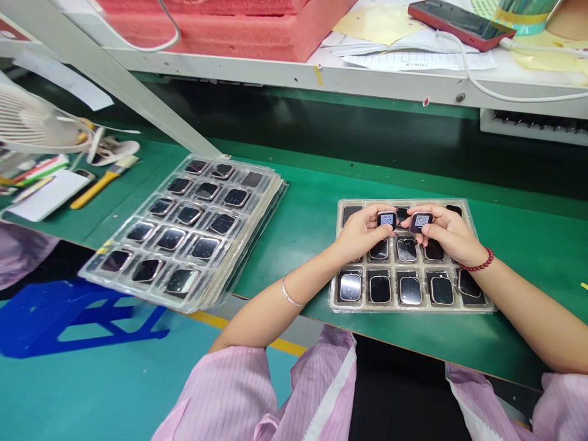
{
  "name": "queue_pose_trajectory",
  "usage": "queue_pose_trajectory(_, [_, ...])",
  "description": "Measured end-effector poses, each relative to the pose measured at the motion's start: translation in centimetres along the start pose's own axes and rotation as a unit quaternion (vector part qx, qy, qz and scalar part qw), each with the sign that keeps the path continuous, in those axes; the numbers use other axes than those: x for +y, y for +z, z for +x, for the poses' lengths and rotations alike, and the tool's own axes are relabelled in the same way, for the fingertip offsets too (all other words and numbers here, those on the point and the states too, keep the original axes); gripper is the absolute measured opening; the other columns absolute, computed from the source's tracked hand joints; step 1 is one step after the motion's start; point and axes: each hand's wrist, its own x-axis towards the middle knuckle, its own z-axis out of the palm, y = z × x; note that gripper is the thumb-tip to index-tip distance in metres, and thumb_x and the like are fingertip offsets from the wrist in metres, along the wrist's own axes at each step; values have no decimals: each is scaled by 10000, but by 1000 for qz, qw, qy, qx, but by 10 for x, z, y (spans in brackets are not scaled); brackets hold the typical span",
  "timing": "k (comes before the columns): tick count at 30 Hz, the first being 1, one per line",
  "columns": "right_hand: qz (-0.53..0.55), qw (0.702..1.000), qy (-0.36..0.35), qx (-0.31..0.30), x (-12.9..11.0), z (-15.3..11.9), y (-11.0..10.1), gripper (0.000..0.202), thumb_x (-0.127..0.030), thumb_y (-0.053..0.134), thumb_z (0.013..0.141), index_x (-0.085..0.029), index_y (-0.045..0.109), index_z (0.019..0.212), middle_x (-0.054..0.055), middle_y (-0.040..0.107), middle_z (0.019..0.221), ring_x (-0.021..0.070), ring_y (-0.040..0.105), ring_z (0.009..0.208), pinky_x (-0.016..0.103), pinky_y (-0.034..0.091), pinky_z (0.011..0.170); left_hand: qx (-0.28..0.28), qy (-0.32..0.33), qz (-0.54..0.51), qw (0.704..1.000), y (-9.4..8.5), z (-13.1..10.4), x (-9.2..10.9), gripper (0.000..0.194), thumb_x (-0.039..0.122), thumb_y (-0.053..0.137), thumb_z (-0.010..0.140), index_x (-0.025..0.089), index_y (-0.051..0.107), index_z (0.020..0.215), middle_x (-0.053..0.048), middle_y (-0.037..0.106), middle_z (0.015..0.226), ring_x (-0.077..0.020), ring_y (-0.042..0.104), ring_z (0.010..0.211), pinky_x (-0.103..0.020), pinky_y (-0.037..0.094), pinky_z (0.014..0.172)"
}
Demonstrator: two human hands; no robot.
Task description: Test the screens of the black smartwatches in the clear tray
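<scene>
Both hands, left (367,231) and right (452,233), are pinching a lit watch face apiece over the tray (333,297), with stacked trays (154,236) crowding the green tabletop (275,245) and a shelf edge (367,82) hanging beyond.

From here I count two lit watches (386,220); one right-hand tray (362,309) with five dark watches (410,290) in its nearest row (farther rows are partly covered); fourteen framed watches (189,214) atop one tray stack (229,257); one fan (37,122); one brush (103,182).
</scene>
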Motion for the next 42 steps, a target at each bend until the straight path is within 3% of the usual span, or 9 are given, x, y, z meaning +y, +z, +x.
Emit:
queue_pose_trajectory(7, [-47,999,12,6,2,-2,3,285,-328,758,847,-181,698,1083,79,792,946,105,617,535,256,572,546,5,-26,-4,1000,0,0,1,321,307,740,839,136,642,1094,-77,761,940,-120,710,665,-214,564,624])
queue_pose_trajectory(20, [-75,997,1,12,3,-2,5,281,-344,737,851,-178,681,1071,84,788,939,113,615,536,267,565,546,-1,-20,15,1000,2,-1,2,294,266,701,852,122,640,1101,-80,750,946,-145,725,710,-265,601,682])
queue_pose_trajectory(27, [-96,995,-10,27,5,-4,8,260,-338,714,858,-185,685,1067,80,783,924,118,609,543,264,536,537,4,-10,32,999,2,0,-3,294,286,704,861,131,647,1104,-72,744,926,-135,717,666,-246,581,639])
queue_pose_trajectory(34, [-95,995,-20,31,6,-4,9,321,-425,733,862,-186,687,1072,80,775,920,123,607,542,275,536,542,6,-18,37,999,2,1,-4,307,305,718,849,141,642,1099,-67,742,934,-128,714,656,-210,537,594])
queue_pose_trajectory(39, [-74,997,-23,22,8,-3,7,400,-556,638,923,-177,688,1041,84,765,867,115,562,500,262,496,485,-4,-14,46,999,2,1,-6,323,376,662,884,145,647,1109,-94,740,1008,-140,710,669,-191,476,520])
queue_pose_trajectory(42, [-105,992,-58,23,8,-3,9,302,-415,712,882,-192,671,1082,76,763,923,146,638,618,291,550,588,-2,22,46,999,3,2,-10,320,271,666,847,159,630,1144,-100,718,1122,-157,724,814,-232,552,659])
